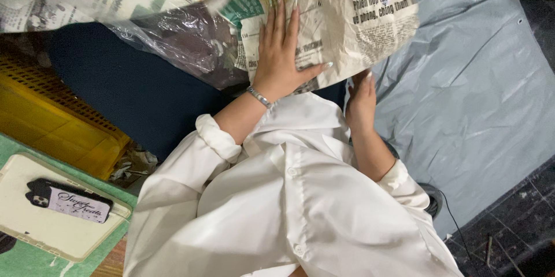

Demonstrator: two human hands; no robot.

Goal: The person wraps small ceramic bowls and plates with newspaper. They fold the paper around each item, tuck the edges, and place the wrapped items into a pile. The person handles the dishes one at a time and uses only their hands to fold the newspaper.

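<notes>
Newsprint, crumpled and yellowed, makes up the one bundle [341,17] in the head view, at twelve o'clock from the person's white shirt [289,196]. Two hands work it. One left hand [281,51] lies flat on top, fingers spread and straight, palm pressing the paper, a single metal bracelet [259,97] on the wrist. One right hand [361,103] reaches up under the bundle's lower edge at one o'clock; its fingertips are hidden by the paper, so how far it is open cannot be told.

Clear crinkled plastic film [173,34] trails from the bundle toward ten o'clock, over a dark blue surface [133,92]. One smooth grey sheet [474,80] spreads at three o'clock, the widest open room, running to dark tiled floor [509,231] at four o'clock. One yellow slatted crate [52,121] sits at nine o'clock, its corner close to the left sleeve. One cream rectangular tray [34,219] with rounded corners at eight o'clock carries one phone [69,200] in a dark case
</notes>
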